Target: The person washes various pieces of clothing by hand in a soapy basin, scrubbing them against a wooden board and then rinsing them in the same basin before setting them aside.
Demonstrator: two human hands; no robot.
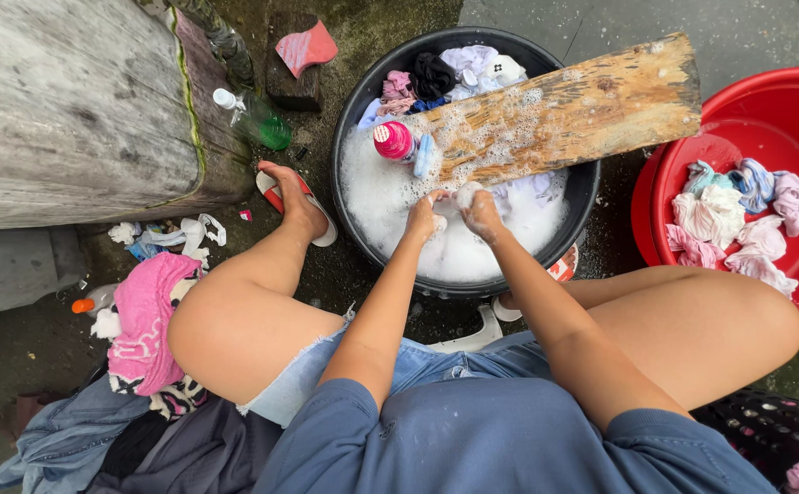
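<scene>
Both hands, left [424, 218] and right [482, 212], in suds of black basin [354, 101], gripping small white cloth [450, 199]; wooden board [564, 114] across rim.

A red basin [788, 110] is seen at the right, with wrung cloths [738, 215] in pink, white and blue heaped inside it. A green bottle [258, 117] is laid tilted against a grey concrete block [70, 110] at the upper left. A pink sponge [305, 46] is set on a dark brick [290, 87] just above the bottle. A pile of dry clothes [97, 430] is found at the lower left, topped by a pink towel [148, 320]. Crumpled white and blue scraps [166, 236] are scattered on the wet ground [756, 27] beside the block, and a small orange-capped bottle [93, 300] is lying near the towel.
</scene>
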